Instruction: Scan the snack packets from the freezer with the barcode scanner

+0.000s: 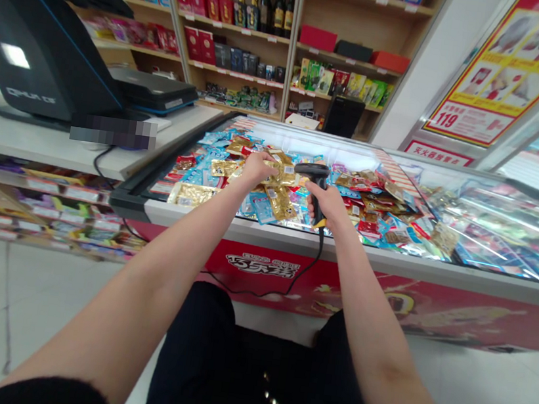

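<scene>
My right hand (325,204) is wrapped round the grip of a black barcode scanner (312,170) with a yellow-trimmed base. The scanner's head points left. From its base a black cable (318,251) hangs down the front of the display case. My left hand (257,168) pinches a gold snack packet (285,175) just left of the scanner head. Beneath both hands lie many loose packets in gold, blue and red; another gold packet (281,202) lies right under the held one.
The display case (188,216) has a metal rim and red front. A white counter (49,140) at left bears a dark checkout machine (58,35). Stocked shelves (243,26) stand behind. A red and yellow poster (507,74) is at upper right.
</scene>
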`<state>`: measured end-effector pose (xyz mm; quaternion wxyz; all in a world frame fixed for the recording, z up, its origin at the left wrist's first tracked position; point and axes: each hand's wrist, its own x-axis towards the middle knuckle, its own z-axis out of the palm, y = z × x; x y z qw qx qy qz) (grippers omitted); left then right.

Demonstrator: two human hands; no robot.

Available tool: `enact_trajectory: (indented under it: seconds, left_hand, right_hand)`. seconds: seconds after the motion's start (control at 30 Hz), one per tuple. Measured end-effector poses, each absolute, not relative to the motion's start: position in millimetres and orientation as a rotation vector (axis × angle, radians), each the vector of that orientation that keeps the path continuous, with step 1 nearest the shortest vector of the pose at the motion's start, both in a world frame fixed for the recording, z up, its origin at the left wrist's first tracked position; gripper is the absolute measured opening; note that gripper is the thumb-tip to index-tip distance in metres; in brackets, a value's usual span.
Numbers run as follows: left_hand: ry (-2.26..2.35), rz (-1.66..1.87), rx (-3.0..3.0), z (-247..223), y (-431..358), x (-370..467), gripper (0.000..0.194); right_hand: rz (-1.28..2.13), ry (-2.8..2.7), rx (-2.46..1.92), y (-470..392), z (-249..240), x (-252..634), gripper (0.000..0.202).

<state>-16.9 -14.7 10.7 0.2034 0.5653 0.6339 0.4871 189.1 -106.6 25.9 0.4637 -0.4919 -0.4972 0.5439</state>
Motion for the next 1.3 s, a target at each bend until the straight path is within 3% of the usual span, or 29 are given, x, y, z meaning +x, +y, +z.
enact_trajectory:
  seconds: [0.3, 0.63, 0.93, 1.3]
  left_hand:
    - [1.773, 1.385, 1.550, 11, -13, -12, 0.021]
    - [1.880, 1.265, 1.627, 12, -12, -9, 0.037]
    - [1.828, 1.278, 1.639, 5, -4, -2, 0.040]
    - [1.641, 1.332, 1.399, 12, 0, 50, 0.024]
  right_hand:
    - [1.345, -1.222, -1.252, -114, 32, 191, 0.037]
    - [1.359, -1.189, -1.260, -118, 36, 194, 0.034]
    - [1.360, -1.185, -1.270, -117, 37, 202, 0.035]
    - [1.259, -1.068, -1.219, -92, 24, 252, 0.033]
